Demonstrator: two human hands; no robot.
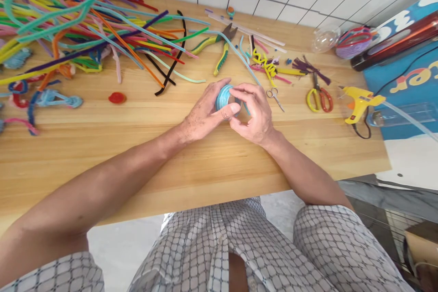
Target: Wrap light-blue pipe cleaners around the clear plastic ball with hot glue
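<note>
Two hands meet above the wooden table [219, 164]: the left hand [206, 112] curls round a small light-blue coil [223, 96]; the right hand [255, 112], half-open, touches its edge. Winding looks well along to me; a blue end [247, 108] beside it probably remains unsecured.

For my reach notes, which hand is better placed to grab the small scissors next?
Probably the right hand: the small scissors lie beside it; the left hand, cupping the blue coil, is farther.
</note>
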